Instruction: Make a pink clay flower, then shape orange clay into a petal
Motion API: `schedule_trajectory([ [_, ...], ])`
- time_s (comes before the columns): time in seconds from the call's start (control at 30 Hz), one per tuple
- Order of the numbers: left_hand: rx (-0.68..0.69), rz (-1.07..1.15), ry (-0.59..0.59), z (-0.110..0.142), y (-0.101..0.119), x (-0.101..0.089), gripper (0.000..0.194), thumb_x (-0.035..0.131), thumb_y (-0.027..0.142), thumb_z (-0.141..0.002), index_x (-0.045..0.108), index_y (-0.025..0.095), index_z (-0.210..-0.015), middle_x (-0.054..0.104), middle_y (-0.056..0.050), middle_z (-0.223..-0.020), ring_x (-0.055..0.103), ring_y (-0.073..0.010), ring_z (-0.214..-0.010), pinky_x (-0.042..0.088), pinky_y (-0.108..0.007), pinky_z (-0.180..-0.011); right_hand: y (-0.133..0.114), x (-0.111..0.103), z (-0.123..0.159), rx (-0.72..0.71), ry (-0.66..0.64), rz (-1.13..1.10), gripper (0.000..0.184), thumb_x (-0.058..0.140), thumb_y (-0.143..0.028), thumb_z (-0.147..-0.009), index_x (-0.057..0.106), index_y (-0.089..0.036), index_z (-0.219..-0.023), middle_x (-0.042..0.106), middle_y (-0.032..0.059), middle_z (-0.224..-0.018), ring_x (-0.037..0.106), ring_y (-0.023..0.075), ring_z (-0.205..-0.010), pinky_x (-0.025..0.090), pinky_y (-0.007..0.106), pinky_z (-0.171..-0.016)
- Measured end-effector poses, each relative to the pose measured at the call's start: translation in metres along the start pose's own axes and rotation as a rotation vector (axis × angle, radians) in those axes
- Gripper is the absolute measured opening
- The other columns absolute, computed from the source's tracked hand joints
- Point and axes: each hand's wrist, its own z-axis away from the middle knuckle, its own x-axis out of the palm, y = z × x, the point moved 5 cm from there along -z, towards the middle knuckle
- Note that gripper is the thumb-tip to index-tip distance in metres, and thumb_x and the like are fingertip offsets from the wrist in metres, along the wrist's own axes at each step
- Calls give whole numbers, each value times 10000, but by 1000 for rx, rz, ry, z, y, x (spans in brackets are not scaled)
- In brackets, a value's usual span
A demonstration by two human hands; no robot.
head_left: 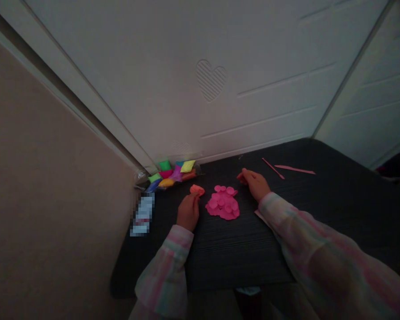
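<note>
A flat pink piece of modelling clay with several small round discs on top lies on the dark table between my hands. To its left, my left hand is closed, its fingertips gripping a lump of orange clay. My right hand is raised at the upper right of the pink clay, apart from it. Its fingers are drawn together in a pinch, and whatever may be between them is too small to make out.
Two thin pink modelling tools lie at the back right of the dark table. Several bright clay packets in clear plastic sit at the back left, near a blurred pale object. A white panel with an embossed heart stands behind.
</note>
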Motion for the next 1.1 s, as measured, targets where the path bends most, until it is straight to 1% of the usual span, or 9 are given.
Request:
schedule_trajectory([
  [0.2, -87, 45, -14, -1, 1, -1, 139, 402, 186, -764, 502, 157, -855, 595, -44, -791, 566, -128, -730, 451, -240, -653, 0, 1, 0, -2, -8, -2, 455, 340, -537, -713, 577, -168, -590, 524, 4, -543, 480, 125, -547, 350, 246, -536],
  [0.37, -69, 33, -27, -2, 2, -2, 128, 417, 216, -762, 533, 168, -786, 597, -33, -736, 561, -128, -700, 446, -242, -639, 0, 1, 0, -1, -1, 12, 464, 335, -545, -710, 579, -166, -596, 529, 6, -549, 483, 126, -548, 357, 247, -537],
  [0.47, -69, 24, -14, -2, 2, -4, 139, 414, 221, -765, 541, 165, -768, 590, -38, -733, 550, -130, -702, 439, -247, -645, 0, 0, 0, -6, -7, 32, 465, 326, -538, -717, 581, -167, -598, 533, 10, -557, 490, 131, -560, 363, 252, -548],
  [0.57, -78, 23, 10, -2, 1, -6, 141, 445, 264, -751, 542, 165, -720, 572, -22, -678, 537, -118, -649, 434, -231, -610, -1, 1, 0, -20, -37, 43, 445, 322, -511, -731, 583, -168, -619, 542, 17, -580, 499, 138, -584, 372, 260, -566],
  [0.7, -102, 19, 35, -2, -1, -5, 166, 479, 314, -725, 532, 168, -668, 546, -1, -626, 514, -104, -587, 421, -214, -558, -7, 7, 4, -63, -133, 42, 351, 385, -457, -722, 596, -180, -679, 589, 23, -689, 524, 143, -652, 394, 267, -624],
  [0.8, -108, 18, 47, -1, -3, -5, 171, 487, 324, -718, 532, 164, -678, 536, -1, -627, 507, -101, -582, 416, -210, -546, -15, 14, 11, -126, -252, 75, 259, 493, -405, -669, 600, -189, -764, 597, 21, -759, 535, 150, -717, 405, 269, -660],
  [0.9, -104, 21, 52, -1, -4, -5, 163, 493, 317, -714, 538, 161, -723, 536, -6, -642, 507, -104, -593, 417, -213, -552, -21, 23, 20, -222, -405, 202, 320, 551, -361, -629, 571, -188, -897, 592, 35, -829, 539, 159, -748, 411, 280, -674],
  [0.97, -92, 20, 53, -2, -3, -5, 151, 484, 295, -722, 540, 160, -759, 545, -11, -657, 509, -107, -604, 419, -218, -562, -22, 28, 24, -277, -480, 285, 363, 562, -338, -622, 550, -185, -951, 589, 46, -889, 539, 166, -775, 409, 289, -694],
  [1.1, -81, 14, 48, -3, -2, -5, 134, 458, 254, -737, 543, 165, -791, 557, -16, -671, 510, -109, -611, 418, -222, -562, -21, 30, 25, -291, -524, 325, 354, 552, -282, -627, 539, -202, -972, 596, 32, -903, 543, 169, -793, 410, 292, -708],
])
